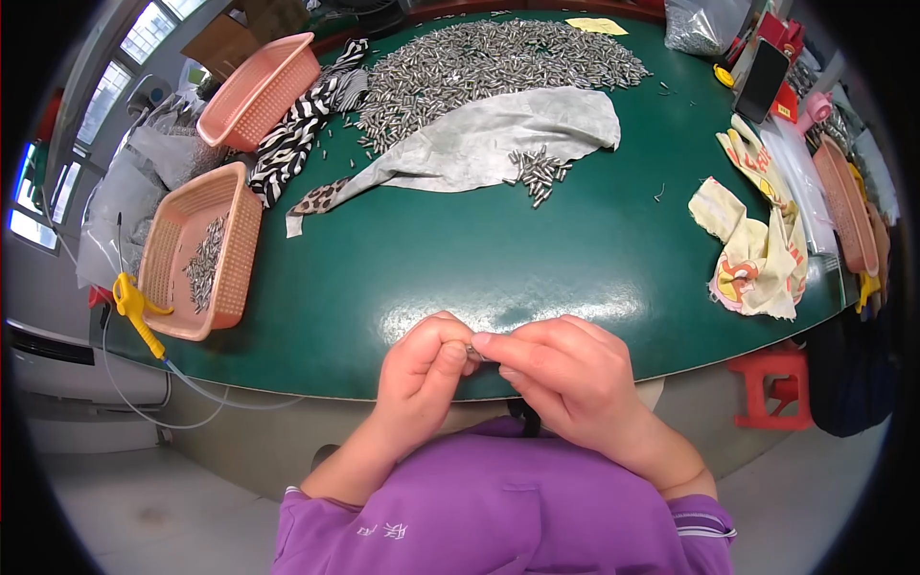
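Observation:
My left hand (425,372) and my right hand (565,372) meet over the near edge of the green table (431,259). Between their fingertips is a small metal cylinder (472,353), mostly covered by the fingers. The left thumb and curled forefinger pinch it, and the right thumb and forefinger close on it from the other side. Farther off, a small heap of similar metal cylinders (540,175) lies at the edge of a grey cloth (479,144). Behind the cloth spreads a large pile of the same pieces (498,57).
At left stand a pink basket (246,259) with metal pieces inside, another pink basket (309,67), and a yellow air gun (137,311) with a hose. A zebra-striped cloth (287,144) lies beside them. On the right are a patterned cloth (752,254), a phone (762,81) and a red stool (752,388).

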`<action>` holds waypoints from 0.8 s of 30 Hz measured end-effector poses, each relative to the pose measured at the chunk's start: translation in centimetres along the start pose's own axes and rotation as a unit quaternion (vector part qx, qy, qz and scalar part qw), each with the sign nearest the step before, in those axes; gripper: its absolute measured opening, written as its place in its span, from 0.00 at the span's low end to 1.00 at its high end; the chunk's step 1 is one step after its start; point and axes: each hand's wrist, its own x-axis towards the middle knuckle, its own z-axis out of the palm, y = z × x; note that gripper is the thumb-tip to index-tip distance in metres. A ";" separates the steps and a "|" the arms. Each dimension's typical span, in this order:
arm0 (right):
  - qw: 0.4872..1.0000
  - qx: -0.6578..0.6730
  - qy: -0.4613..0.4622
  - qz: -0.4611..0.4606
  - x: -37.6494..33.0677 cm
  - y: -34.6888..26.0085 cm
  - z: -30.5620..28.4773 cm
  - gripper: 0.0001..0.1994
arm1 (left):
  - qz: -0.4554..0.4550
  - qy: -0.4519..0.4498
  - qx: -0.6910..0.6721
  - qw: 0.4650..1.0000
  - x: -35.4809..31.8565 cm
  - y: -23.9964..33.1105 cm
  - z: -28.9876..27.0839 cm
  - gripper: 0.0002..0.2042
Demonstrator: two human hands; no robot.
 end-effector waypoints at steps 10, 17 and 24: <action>0.995 -0.099 -0.009 -0.020 0.3 0.5 0.2 0.18 | -0.042 -0.063 -0.060 0.995 0.0 0.2 -0.7 0.11; 1.000 0.003 -0.005 -0.017 0.1 0.3 -0.1 0.19 | -0.061 -0.027 -0.056 0.996 -0.1 0.5 -0.3 0.12; 1.000 0.020 -0.011 -0.008 0.0 0.1 -0.2 0.18 | -0.024 -0.024 0.001 0.999 0.1 0.6 0.0 0.12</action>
